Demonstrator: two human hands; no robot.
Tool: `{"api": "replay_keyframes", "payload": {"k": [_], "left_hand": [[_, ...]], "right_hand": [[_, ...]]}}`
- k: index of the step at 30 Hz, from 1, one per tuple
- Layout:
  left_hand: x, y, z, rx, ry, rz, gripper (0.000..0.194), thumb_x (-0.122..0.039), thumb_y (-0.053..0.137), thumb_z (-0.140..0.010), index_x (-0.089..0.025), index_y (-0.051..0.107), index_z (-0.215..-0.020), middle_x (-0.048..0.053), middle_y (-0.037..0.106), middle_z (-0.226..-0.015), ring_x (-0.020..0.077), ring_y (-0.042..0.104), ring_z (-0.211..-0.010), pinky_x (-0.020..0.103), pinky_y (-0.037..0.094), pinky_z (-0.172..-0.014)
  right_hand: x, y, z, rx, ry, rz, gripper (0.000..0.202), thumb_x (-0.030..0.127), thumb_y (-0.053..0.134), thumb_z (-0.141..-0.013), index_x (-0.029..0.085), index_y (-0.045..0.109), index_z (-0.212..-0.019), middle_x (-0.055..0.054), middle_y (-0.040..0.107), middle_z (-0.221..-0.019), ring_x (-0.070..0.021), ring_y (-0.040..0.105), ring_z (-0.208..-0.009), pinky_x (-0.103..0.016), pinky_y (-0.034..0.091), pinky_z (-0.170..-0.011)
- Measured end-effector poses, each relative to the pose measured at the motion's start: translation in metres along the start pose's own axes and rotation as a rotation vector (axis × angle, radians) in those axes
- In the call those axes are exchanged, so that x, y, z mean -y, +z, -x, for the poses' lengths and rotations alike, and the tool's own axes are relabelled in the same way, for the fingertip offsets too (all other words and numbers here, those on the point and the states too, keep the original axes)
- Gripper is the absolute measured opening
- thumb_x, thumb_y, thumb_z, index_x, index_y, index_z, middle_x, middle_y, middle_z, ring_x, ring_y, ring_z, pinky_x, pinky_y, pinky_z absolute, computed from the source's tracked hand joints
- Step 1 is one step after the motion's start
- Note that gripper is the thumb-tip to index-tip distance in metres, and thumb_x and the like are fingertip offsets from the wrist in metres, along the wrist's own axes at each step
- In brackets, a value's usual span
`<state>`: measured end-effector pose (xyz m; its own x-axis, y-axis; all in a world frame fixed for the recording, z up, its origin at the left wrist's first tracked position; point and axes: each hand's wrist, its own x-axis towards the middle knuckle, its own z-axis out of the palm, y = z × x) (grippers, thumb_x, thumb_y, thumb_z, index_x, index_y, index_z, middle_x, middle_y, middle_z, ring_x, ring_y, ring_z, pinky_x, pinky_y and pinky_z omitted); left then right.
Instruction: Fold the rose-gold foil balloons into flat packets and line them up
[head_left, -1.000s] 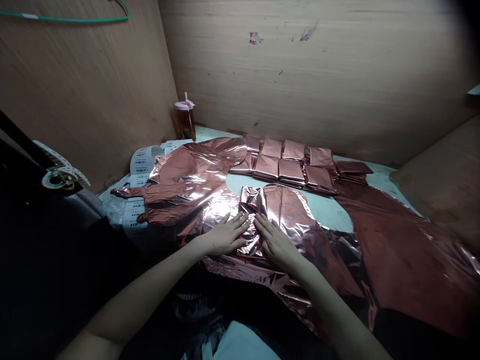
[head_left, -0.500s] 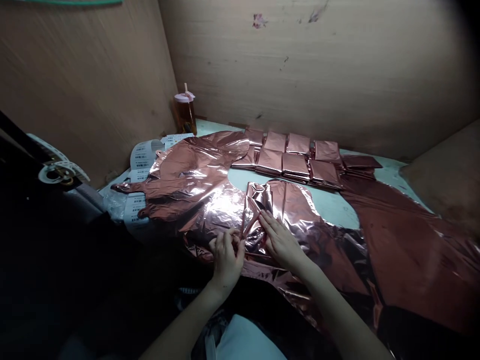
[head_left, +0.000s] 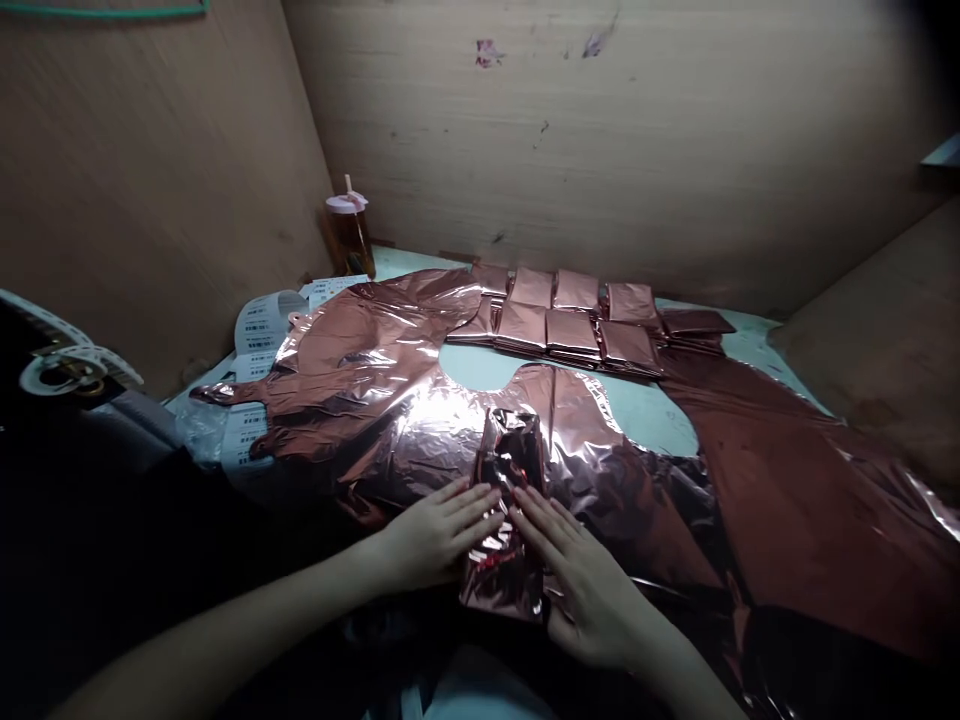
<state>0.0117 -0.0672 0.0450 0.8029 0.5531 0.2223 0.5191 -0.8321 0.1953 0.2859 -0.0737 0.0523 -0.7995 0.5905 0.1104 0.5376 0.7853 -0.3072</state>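
A folded rose-gold foil balloon point(head_left: 510, 450) lies lengthwise in front of me as a narrow strip. My left hand point(head_left: 439, 530) rests on its left side, fingers stretched out flat. From the right, my right hand point(head_left: 581, 570) lies on the same strip with its fingers extended, the fingertips of both hands close together. Beneath the strip spreads a large unfolded foil balloon sheet point(head_left: 360, 370), its surface wrinkled and shiny. Folded foil packets point(head_left: 574, 330) sit in two rows behind, several of them stacked.
A lidded cup with a straw point(head_left: 350, 235) stands in the back left corner. Barcode label strips point(head_left: 259, 325) lie at the left beside clear plastic. Wooden panels point(head_left: 480, 130) close in the back and sides. More foil point(head_left: 810, 490) spreads to the right.
The foil strip now lies straighter, longer and nearer to me. My left hand has gone from pinching its edge to lying flat on it; my right hand has moved down towards me.
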Motion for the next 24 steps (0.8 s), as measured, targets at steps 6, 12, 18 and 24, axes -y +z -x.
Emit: {"api": "replay_keyframes", "payload": {"k": [6,12,18,24], "left_hand": [[-0.02,0.018,-0.01,-0.481,-0.129,0.163,0.025,-0.019,0.049,-0.099,-0.018,0.066,-0.118,0.009,0.074,-0.105,0.019,0.069,-0.103,0.036,0.057,-0.095],[-0.015,0.022,-0.022,-0.464,-0.121,0.171,0.038,-0.013,0.049,-0.098,-0.021,0.053,-0.134,0.007,0.072,-0.117,0.0188,0.065,-0.113,0.04,0.05,-0.106],[-0.018,0.029,-0.033,-0.581,-0.566,0.313,0.047,-0.016,0.046,-0.098,-0.025,0.04,-0.144,0.006,0.07,-0.104,0.0157,0.07,-0.084,0.03,0.058,-0.078],[-0.016,0.03,-0.042,-0.571,-0.802,0.461,0.069,-0.025,0.054,-0.094,-0.028,0.021,-0.154,0.003,0.065,-0.101,0.0142,0.069,-0.075,0.03,0.057,-0.076]], "right_hand": [[-0.005,0.024,0.006,-0.411,0.015,-0.089,0.054,0.009,0.041,-0.093,0.025,0.045,-0.145,-0.008,0.056,-0.141,-0.0213,0.044,-0.138,-0.041,0.049,-0.105],[-0.009,0.03,0.002,-0.587,0.047,-0.208,0.035,0.013,0.043,-0.096,0.024,0.06,-0.124,-0.008,0.067,-0.126,-0.0224,0.058,-0.125,-0.04,0.054,-0.097],[-0.008,0.016,-0.016,-0.605,0.401,-0.422,0.027,0.036,0.042,-0.1,0.021,0.063,-0.106,-0.007,0.074,-0.095,-0.0205,0.071,-0.085,-0.028,0.056,-0.069],[-0.027,0.011,-0.076,-0.469,0.86,-0.173,0.044,0.044,0.028,-0.102,0.017,0.062,-0.096,-0.009,0.07,-0.073,-0.0233,0.067,-0.066,-0.029,0.044,-0.057]]}}
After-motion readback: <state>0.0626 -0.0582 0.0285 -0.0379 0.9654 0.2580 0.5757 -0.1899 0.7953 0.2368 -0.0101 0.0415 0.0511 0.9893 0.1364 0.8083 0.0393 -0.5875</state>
